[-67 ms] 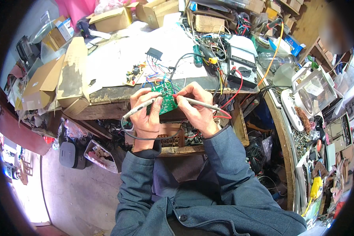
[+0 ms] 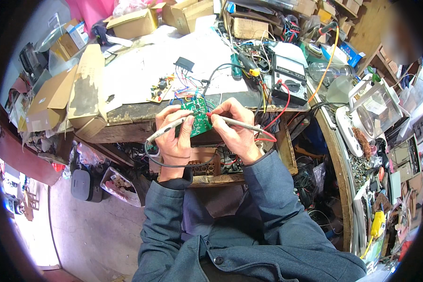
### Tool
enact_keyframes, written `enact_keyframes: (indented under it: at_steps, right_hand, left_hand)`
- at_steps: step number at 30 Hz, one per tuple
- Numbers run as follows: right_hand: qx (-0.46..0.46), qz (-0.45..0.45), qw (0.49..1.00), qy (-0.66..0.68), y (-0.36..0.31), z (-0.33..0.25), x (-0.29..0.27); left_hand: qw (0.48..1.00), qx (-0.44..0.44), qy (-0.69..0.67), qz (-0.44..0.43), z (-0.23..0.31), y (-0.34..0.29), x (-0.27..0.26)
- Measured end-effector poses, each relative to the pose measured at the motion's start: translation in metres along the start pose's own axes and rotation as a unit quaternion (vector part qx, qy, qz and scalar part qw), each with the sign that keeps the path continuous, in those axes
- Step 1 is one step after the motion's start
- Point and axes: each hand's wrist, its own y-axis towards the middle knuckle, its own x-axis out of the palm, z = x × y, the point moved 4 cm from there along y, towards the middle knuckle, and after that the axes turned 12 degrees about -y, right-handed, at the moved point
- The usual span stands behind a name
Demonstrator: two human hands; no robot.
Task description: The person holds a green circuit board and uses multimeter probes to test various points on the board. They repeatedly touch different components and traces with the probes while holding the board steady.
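Note:
Between my hands a green circuit board (image 2: 201, 124) rests tilted at the bench's front edge. My left hand (image 2: 173, 131) is closed round a grey test probe (image 2: 167, 128) with a black lead, its fingertips at the board's left side. A second grey probe (image 2: 242, 124), on a red lead, is pinched in my right hand (image 2: 235, 127); its red tip is at the board's right side. Whether the tips touch the solder points is too small to tell. Coloured wires run from the board to a small black module (image 2: 184, 64). An analog multimeter (image 2: 289, 77) lies at the right, the red lead plugged in.
A green-handled screwdriver (image 2: 236, 67) and tangled cables lie left of the meter. Small loose components (image 2: 161, 88) sit on white paper. Cardboard boxes (image 2: 87, 89) stand at the left. Below the board is an open wooden drawer (image 2: 216, 180). Cluttered parts cover the right-hand bench.

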Motion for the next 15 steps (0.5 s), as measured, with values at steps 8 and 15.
enact_keyframes:
  at_steps: [8, 15]
  right_hand:
    - [0.003, -0.015, 1.0, -0.004, -0.0012, -0.0011, -0.0017]
    - [-0.001, 0.001, 1.0, -0.01, 0.0002, -0.0014, -0.0012]
  left_hand:
    - [1.0, -0.009, 0.001, -0.003, -0.0005, -0.0003, 0.0005]
    - [1.0, -0.015, -0.006, 0.003, -0.0003, -0.0007, 0.0002]
